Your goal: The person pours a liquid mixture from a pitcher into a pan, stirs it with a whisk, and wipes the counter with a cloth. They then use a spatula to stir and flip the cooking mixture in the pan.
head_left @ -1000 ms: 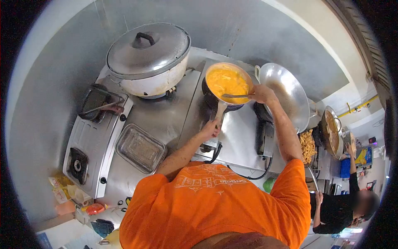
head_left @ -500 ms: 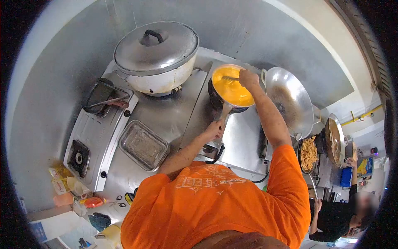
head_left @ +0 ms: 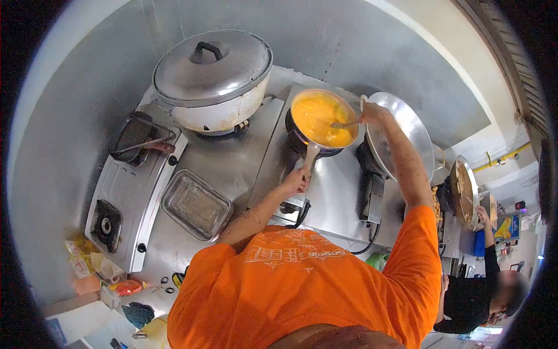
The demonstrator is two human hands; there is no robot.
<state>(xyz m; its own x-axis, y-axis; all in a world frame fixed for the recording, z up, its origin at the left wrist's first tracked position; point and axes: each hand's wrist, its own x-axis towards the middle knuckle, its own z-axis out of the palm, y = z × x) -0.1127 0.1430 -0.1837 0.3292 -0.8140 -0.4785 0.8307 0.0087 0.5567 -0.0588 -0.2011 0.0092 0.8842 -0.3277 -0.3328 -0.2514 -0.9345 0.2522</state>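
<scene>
My left hand (head_left: 296, 181) is closed around the handle (head_left: 311, 156) of a pan (head_left: 352, 111). The pan sits over a dark burner with a glow beneath it. Inside is a yellow, egg-like mixture (head_left: 317, 113) with paler, thicker patches near the front right. My right hand (head_left: 376, 114) grips a metal utensil, apparently a fork (head_left: 344, 124), its tip dipped in the mixture at the pan's right side. Directly behind my right hand and forearm is a large metal wok (head_left: 414, 125), partly hidden by them.
A big lidded pot (head_left: 212, 75) stands at back left. Nearer are a metal tray (head_left: 196, 203) and a two-burner stove (head_left: 131, 195) with a small dark pan (head_left: 135, 136). At far right a person in black (head_left: 468, 299) reaches towards another wok (head_left: 465, 189).
My right hand has moved right with the fork, from the pan's middle to its right side. The mixture's surface looks lumpier. The other person's hand has shifted at the far wok.
</scene>
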